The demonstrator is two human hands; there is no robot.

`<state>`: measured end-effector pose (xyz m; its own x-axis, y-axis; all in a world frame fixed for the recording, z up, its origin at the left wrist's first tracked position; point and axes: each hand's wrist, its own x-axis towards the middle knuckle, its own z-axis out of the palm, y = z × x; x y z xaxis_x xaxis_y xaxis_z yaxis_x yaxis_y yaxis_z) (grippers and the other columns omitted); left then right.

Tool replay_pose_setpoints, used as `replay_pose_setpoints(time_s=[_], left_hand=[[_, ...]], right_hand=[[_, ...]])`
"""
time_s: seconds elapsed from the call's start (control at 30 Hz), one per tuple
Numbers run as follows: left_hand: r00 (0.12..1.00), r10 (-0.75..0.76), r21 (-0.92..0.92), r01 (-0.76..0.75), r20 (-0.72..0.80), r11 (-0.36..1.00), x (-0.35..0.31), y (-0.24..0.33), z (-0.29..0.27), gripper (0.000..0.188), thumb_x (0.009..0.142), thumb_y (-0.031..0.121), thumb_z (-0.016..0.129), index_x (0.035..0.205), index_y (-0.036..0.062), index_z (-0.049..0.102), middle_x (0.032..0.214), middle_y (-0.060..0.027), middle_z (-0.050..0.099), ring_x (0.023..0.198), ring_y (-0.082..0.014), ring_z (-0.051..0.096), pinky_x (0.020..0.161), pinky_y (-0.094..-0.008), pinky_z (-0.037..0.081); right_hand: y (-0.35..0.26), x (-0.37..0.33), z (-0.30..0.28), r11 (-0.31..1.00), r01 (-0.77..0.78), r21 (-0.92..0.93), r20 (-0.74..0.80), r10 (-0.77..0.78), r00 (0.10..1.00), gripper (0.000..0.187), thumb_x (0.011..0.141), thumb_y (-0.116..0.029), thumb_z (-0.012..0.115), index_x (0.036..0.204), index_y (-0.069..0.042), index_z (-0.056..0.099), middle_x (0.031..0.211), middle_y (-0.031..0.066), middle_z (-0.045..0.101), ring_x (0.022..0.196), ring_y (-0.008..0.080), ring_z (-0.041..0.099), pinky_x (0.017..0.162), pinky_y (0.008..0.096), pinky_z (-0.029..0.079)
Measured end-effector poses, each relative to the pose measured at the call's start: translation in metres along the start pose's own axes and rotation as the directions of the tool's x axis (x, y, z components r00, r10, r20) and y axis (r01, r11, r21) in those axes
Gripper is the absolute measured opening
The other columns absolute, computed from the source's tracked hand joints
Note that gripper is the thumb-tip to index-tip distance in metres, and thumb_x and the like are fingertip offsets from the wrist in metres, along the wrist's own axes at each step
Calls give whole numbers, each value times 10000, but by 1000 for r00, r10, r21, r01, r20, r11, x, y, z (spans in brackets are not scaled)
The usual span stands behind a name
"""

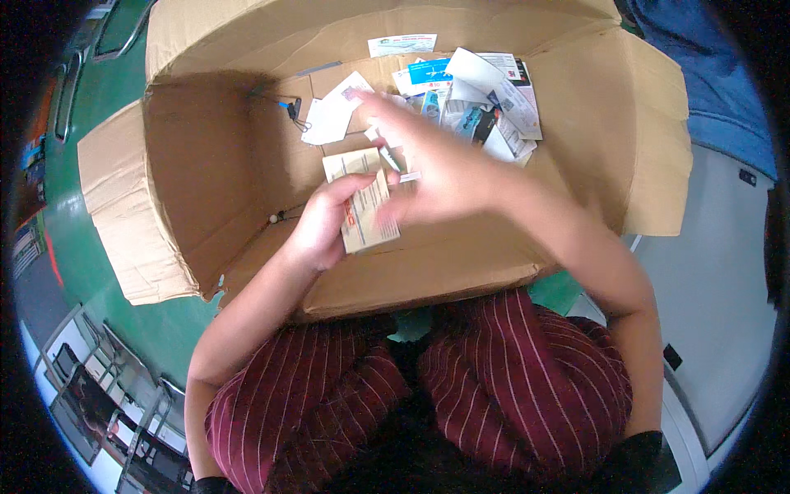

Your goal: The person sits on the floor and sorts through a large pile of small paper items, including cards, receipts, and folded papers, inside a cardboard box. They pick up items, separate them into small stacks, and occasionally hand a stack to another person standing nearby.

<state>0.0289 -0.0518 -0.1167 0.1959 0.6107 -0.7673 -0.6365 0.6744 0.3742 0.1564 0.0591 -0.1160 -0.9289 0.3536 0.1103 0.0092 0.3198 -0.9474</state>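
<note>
My left hand (pixel 325 218) is closed around a tan printed folded card (pixel 369 218) with dark lines and a little red print, held over the inside of a large cardboard box (pixel 444 267). Its thumb lies across the card. Just right of the card is my right hand (pixel 440 169), blurred by motion, its fingers and thumb spread wide apart. Beyond the fingers, small white pieces show, too smeared to name. A white paper sheet (pixel 329 115) lies inside the box past both hands. The right hand hides part of what lies beneath it.
Inside the box, a pile of leaflets and cards (pixel 494 107) lies at the far right, with a blue card (pixel 428 72) on it. A paper strip (pixel 402 44) rests against the far wall. A black cord (pixel 292 109) hangs at the left. Box flaps (pixel 136 202) stick outward.
</note>
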Motion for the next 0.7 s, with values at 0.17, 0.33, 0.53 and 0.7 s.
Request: replay_pose_setpoints(time_s=[0.17, 0.33, 0.53, 0.7], left_hand=[[967, 167, -39, -162, 193, 986, 4, 9, 7, 449, 796, 113, 357, 1218, 48, 221, 1068, -182, 495, 881, -249, 542, 730, -351, 469], [961, 87, -16, -86, 262, 996, 6, 4, 3, 487, 811, 192, 358, 1260, 78, 207, 1111, -210, 464, 886, -236, 536, 747, -324, 457], [965, 84, -5, -86, 247, 996, 7, 4, 2, 479, 828, 224, 339, 1261, 66, 210, 1107, -197, 471, 872, -226, 541, 750, -307, 455], [973, 78, -92, -59, 218, 994, 8, 2, -4, 473, 822, 213, 338, 1252, 48, 230, 1081, -188, 487, 853, -220, 544, 747, -304, 456]], right_hand=[[128, -78, -113, 207, -666, -717, -513, 490, 704, 678, 625, -359, 658, 1102, 44, 394, 1069, 212, 477, 971, 323, 480, 826, 379, 390], [147, -83, -84, 202, -773, -601, -448, 716, 536, 822, 583, -369, 676, 1189, 42, 303, 1103, 235, 434, 1040, 339, 422, 862, 358, 368], [125, -83, -61, 614, -563, -553, -201, 558, 805, 639, 606, -328, 664, 1102, -1, 427, 1097, 225, 418, 1009, 315, 444, 838, 355, 385], [119, -83, -80, 532, -625, -572, -429, 455, 780, 405, 660, -248, 632, 978, -19, 530, 1017, 170, 510, 961, 322, 482, 827, 340, 388]])
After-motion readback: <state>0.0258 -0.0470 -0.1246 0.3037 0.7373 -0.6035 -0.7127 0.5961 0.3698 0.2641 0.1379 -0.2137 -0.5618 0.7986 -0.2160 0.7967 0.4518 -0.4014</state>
